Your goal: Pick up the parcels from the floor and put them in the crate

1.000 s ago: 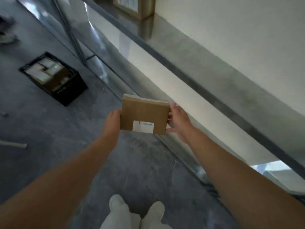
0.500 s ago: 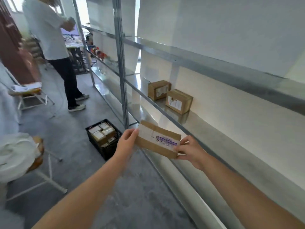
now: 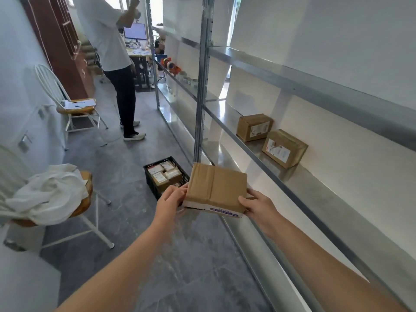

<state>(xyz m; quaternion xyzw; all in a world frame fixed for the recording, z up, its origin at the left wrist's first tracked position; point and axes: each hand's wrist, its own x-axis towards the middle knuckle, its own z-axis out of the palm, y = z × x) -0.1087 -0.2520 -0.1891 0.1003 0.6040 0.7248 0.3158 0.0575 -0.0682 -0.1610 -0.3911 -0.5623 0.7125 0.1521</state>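
Observation:
I hold a flat brown cardboard parcel with tape across its top, out in front of me at about waist height. My left hand grips its left edge and my right hand grips its right near corner. A black plastic crate stands on the grey floor just beyond the parcel, beside the shelf post, and holds several labelled parcels. The parcel hides the crate's near right corner.
Metal shelving runs along my right with two brown boxes on a shelf. A person stands further down the aisle. White chairs line the left wall, the nearer chair covered by a white cloth.
My view has lifted from the floor to the aisle. The parcel has tilted so its taped top faces up, and the crate now lies closer, straight behind it.

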